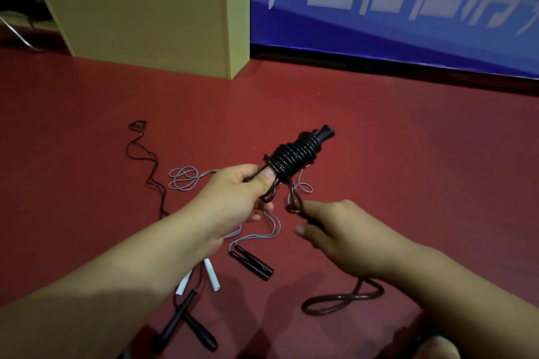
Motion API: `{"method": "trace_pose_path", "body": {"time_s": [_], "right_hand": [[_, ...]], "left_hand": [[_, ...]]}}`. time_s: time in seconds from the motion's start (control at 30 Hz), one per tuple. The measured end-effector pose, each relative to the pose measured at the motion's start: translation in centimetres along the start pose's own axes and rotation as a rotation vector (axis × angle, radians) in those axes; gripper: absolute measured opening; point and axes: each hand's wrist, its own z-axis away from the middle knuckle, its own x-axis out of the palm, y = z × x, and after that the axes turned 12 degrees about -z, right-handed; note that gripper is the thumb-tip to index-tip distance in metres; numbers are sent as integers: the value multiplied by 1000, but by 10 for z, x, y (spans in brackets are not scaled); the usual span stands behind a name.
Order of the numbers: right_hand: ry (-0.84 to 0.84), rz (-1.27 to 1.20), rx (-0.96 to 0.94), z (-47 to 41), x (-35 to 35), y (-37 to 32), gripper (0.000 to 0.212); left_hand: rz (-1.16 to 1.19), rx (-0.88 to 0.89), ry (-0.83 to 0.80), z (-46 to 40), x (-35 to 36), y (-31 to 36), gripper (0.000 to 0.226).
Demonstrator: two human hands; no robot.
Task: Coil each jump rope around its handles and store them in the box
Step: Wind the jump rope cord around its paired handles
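Hands work a dark jump rope (294, 156) above a red floor (379, 140). Left hand (233, 192) grips the paired handles, thumb pressed on the tight coil around them. Right hand (335, 236) pinches the loose rope end, which trails to a loop on the floor (341, 302). Three uncoiled ropes lie below: grey rope (183, 181), thin black rope (145, 160), white handles (211, 274).

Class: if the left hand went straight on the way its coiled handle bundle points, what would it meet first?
Probably nothing close: past the left hand and coiled bundle only bare red floor shows, then the blue banner; depth unclear.
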Motion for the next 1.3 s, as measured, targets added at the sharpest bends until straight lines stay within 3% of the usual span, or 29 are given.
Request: {"method": "trace_pose_path", "body": {"time_s": [0.17, 0.4, 0.57, 0.7, 0.83, 1.03, 1.17, 1.3], "right_hand": [[-82, 34, -27, 0, 22, -11, 20], [-3, 10, -12, 2, 17, -13, 17], [130, -216, 132, -2, 11, -14, 8], [189, -448, 252, -2, 3, -8, 13], [48, -713, 365, 0, 1, -6, 23], [-224, -994, 465, 5, 2, -15, 38], [-282, -1091, 495, 9, -5, -14, 51], [-187, -1128, 473, 10, -13, -14, 23]], "left_hand": [[55, -95, 37, -3, -1, -2, 21], [-32, -114, 128, -7, -9, -4, 23], [-69, -70, 205, -12, -10, -4, 21], [-72, -45, 240, -13, -9, -5, 23], [3, -84, 228, -15, -11, -5, 20], [447, -224, -9, -15, -15, 4, 32], [364, -158, 159, -21, -23, -1, 25], [262, -238, 331, -32, -28, -11, 21]]}}
